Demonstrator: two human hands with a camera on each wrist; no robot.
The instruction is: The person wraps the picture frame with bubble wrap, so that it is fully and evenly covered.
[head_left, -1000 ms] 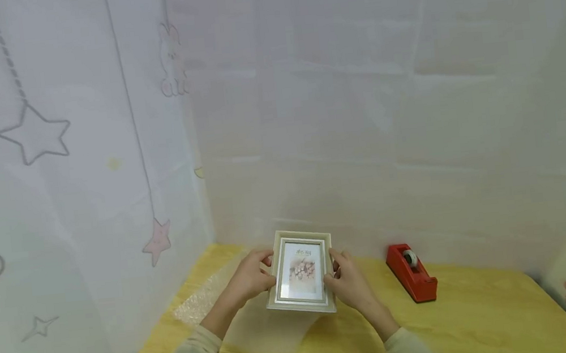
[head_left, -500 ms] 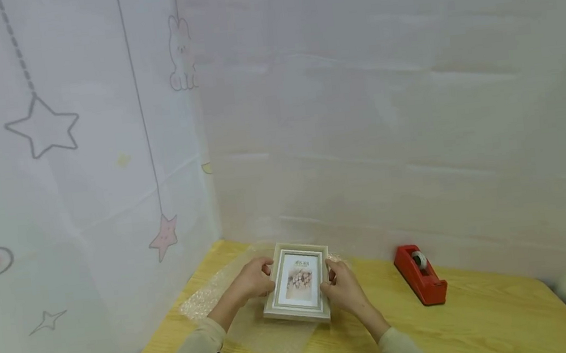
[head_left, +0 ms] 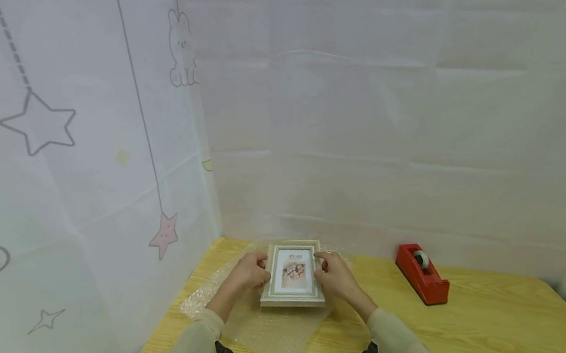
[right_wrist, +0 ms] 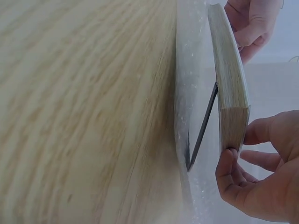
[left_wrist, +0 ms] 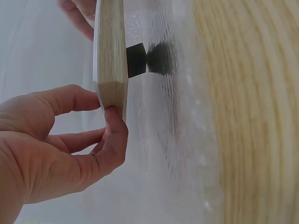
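A pale wood-edged picture frame [head_left: 294, 275] with a floral print faces up between both hands. The left hand [head_left: 249, 271] grips its left edge, and the right hand [head_left: 336, 273] grips its right edge. In the left wrist view, thumb and fingers pinch the frame's side [left_wrist: 111, 56]. Behind the frame a dark stand leg [right_wrist: 203, 126] sticks out, its tip at the clear bubble wrap [right_wrist: 184, 93] in the right wrist view. The frame's body is held a little above the wrap, which lies spread on the wooden table [head_left: 481, 316].
A red tape dispenser [head_left: 422, 274] with a roll of tape stands on the table to the right. Pale printed curtains [head_left: 358, 107] rise behind and to the left of the table, close to its back edge.
Both hands have lowered the picture frame toward the bubble wrap and tipped it flatter. It has also shifted slightly left. The dispenser stays on the table while the head view shifts a little.
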